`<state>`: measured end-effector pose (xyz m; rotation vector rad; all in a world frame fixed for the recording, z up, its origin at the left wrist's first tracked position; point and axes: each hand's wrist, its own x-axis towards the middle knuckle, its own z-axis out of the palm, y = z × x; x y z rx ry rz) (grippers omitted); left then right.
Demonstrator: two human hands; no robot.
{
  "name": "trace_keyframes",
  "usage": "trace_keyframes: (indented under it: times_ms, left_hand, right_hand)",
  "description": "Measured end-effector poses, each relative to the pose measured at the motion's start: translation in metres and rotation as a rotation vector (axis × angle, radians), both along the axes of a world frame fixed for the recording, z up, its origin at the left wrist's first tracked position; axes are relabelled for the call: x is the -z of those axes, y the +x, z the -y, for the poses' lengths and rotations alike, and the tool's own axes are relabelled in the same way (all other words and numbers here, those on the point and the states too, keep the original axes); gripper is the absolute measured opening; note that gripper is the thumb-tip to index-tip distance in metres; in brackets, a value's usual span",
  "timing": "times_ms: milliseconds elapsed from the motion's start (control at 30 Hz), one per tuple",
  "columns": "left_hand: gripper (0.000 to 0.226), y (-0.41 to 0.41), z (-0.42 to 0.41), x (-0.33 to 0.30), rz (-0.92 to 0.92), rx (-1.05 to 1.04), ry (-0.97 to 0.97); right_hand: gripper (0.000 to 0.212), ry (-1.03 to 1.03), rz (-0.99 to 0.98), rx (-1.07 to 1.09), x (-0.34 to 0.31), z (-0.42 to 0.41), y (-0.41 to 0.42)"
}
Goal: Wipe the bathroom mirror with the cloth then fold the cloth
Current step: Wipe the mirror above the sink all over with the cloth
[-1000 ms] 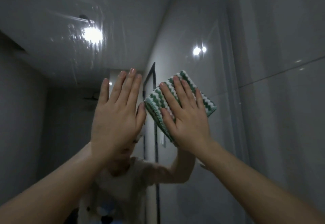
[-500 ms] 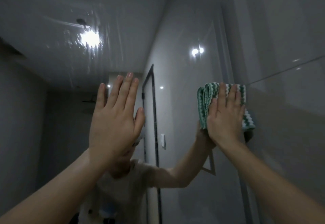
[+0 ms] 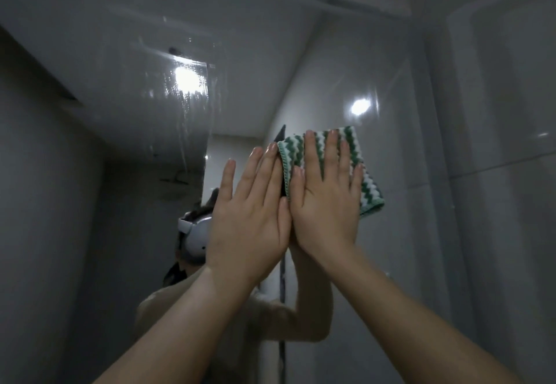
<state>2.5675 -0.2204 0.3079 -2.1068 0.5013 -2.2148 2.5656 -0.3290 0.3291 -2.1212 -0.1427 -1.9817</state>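
Note:
The bathroom mirror (image 3: 126, 118) fills the left and middle of the view, with wet streaks under a reflected lamp. A green-and-white zigzag cloth (image 3: 368, 186), folded into a pad, lies flat against the glass. My right hand (image 3: 326, 200) presses on it with fingers spread, covering most of it. My left hand (image 3: 249, 212) rests flat on the glass beside it, fingers apart, holding nothing; its thumb side touches my right hand.
Glossy grey wall tiles (image 3: 496, 142) run along the right of the mirror's edge. The mirror's top edge (image 3: 346, 2) slants across above. The glass reflects a person wearing a white headset, a dark door frame and a ceiling lamp.
My right hand slid the cloth to the right edge of the mirror, then back left until it meets my left hand. The left hand has stayed flat on the glass.

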Motion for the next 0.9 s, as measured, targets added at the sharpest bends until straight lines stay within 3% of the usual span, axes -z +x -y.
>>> trace_keyframes:
  times_ms: [367, 633, 900]
  left_hand:
    - [0.056, -0.009, -0.004, -0.024, -0.046, -0.019, 0.016]
    - [0.061, -0.008, 0.019, -0.111, -0.118, -0.064, -0.088]
    - [0.063, 0.005, 0.017, -0.115, -0.058, -0.062, -0.070]
  right_hand:
    - [0.055, -0.382, 0.029, 0.009, -0.035, 0.056, 0.005]
    - [0.057, -0.175, 0.044, 0.015, -0.073, 0.114, 0.014]
    - [0.071, -0.017, 0.007, 0.032, -0.075, 0.180, 0.015]
